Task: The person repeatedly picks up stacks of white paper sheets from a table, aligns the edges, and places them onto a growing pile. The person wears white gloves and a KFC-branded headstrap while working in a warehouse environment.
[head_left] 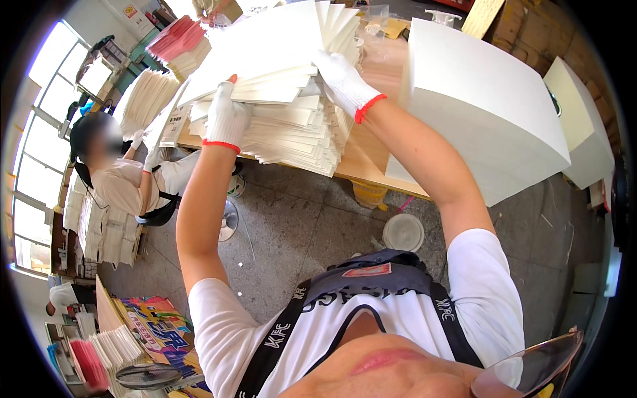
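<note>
A tall pile of white paper sheets (292,136) stands at the table's near edge, its layers fanned and uneven. Wide white sheets (265,40) lie across its top. My left hand (227,118), in a white knit glove with a red cuff, is closed on the near left edge of the upper sheets; its bare thumb tip points up and the other fingers are largely hidden. At the right edge of those same sheets, my right hand (340,78), gloved alike, grips near the corner, with its fingertips partly out of sight.
A large block of stacked white sheets (488,106) rises on the right of the wooden table (365,156). A co-worker (126,166) with gloved hands handles paper at the left. Pink sheets (176,38) are piled beyond. On the floor sit a round tub (403,232) and a fan (147,375).
</note>
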`<move>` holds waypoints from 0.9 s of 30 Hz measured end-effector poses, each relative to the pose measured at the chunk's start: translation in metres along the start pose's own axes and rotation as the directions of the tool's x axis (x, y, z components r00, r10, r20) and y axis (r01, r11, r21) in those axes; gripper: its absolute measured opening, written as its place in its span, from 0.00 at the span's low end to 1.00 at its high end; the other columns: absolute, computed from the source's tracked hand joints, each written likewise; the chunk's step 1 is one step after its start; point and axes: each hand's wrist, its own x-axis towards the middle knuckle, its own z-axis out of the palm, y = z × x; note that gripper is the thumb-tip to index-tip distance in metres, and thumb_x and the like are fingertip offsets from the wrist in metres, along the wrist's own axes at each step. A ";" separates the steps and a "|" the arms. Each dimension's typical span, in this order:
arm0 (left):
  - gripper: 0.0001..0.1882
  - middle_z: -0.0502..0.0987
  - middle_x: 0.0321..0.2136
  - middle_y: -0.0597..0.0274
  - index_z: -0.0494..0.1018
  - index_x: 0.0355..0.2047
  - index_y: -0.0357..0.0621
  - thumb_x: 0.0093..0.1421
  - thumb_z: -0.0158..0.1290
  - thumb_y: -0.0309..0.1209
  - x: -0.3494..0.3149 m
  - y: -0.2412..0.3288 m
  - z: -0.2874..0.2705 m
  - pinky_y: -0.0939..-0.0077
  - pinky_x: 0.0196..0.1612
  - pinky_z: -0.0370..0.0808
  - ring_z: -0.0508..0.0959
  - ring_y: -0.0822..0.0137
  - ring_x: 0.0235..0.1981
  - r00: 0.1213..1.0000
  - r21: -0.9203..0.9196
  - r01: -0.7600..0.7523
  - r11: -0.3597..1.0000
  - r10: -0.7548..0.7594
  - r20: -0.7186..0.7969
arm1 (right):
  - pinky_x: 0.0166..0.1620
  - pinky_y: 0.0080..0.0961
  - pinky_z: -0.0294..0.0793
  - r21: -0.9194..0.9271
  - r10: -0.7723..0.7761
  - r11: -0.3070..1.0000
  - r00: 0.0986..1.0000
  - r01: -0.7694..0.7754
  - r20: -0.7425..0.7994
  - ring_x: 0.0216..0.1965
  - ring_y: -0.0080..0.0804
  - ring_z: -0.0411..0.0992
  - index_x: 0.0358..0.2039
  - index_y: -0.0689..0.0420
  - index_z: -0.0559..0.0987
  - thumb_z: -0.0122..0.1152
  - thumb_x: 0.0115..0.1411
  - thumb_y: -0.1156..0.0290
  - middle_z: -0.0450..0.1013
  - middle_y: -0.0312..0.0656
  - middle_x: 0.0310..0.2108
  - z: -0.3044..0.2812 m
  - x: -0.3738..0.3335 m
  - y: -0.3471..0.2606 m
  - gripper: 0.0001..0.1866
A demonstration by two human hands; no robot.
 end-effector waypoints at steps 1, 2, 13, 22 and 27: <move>0.16 0.73 0.49 0.57 0.69 0.52 0.36 0.66 0.49 0.30 -0.003 -0.001 0.003 0.74 0.56 0.73 0.74 0.65 0.50 1.000 -0.033 0.001 0.999 -0.002 -0.014 | 0.36 0.44 0.85 -0.003 -0.013 1.000 1.000 0.013 -0.012 0.26 0.32 0.73 0.33 0.68 0.72 0.57 0.60 0.66 0.69 0.41 0.28 0.006 -0.010 -0.005 0.15; 0.15 0.74 0.48 0.58 0.71 0.50 0.37 0.66 0.51 0.31 -0.005 -0.002 0.005 0.76 0.54 0.73 0.74 0.67 0.48 1.000 -0.067 0.002 0.998 -0.004 -0.027 | 0.35 0.44 0.85 -0.006 -0.027 1.000 0.999 0.027 -0.024 0.28 0.33 0.74 0.34 0.69 0.72 0.57 0.60 0.66 0.70 0.42 0.29 0.010 -0.016 -0.007 0.15; 0.20 0.49 0.70 0.44 0.60 0.58 0.45 0.72 0.36 0.42 -0.119 -0.029 0.002 0.47 0.71 0.53 0.53 0.46 0.70 0.991 -0.388 -0.131 0.912 0.111 -0.075 | 0.49 0.34 0.79 0.021 0.133 0.990 0.964 -0.141 0.230 0.43 0.36 0.77 0.58 0.64 0.70 0.54 0.69 0.60 0.74 0.49 0.52 -0.046 -0.097 0.004 0.24; 0.25 0.63 0.65 0.52 0.58 0.65 0.47 0.71 0.40 0.39 -0.209 -0.192 -0.019 0.57 0.63 0.67 0.68 0.53 0.63 0.758 -0.125 0.636 0.761 -0.587 0.285 | 0.18 0.15 0.65 -0.288 0.529 0.796 0.843 -0.532 -0.095 0.17 0.21 0.69 0.41 0.59 0.77 0.50 0.70 0.58 0.76 0.39 0.23 -0.221 -0.272 0.035 0.16; 0.25 0.74 0.56 0.61 0.65 0.62 0.47 0.68 0.48 0.40 -0.225 -0.179 0.068 0.73 0.52 0.71 0.74 0.70 0.53 0.572 0.577 0.037 0.816 -0.491 0.657 | 0.17 0.16 0.60 -0.175 0.363 0.883 0.869 -0.436 -0.335 0.15 0.19 0.65 0.37 0.57 0.77 0.50 0.70 0.58 0.73 0.36 0.20 -0.268 -0.337 0.014 0.16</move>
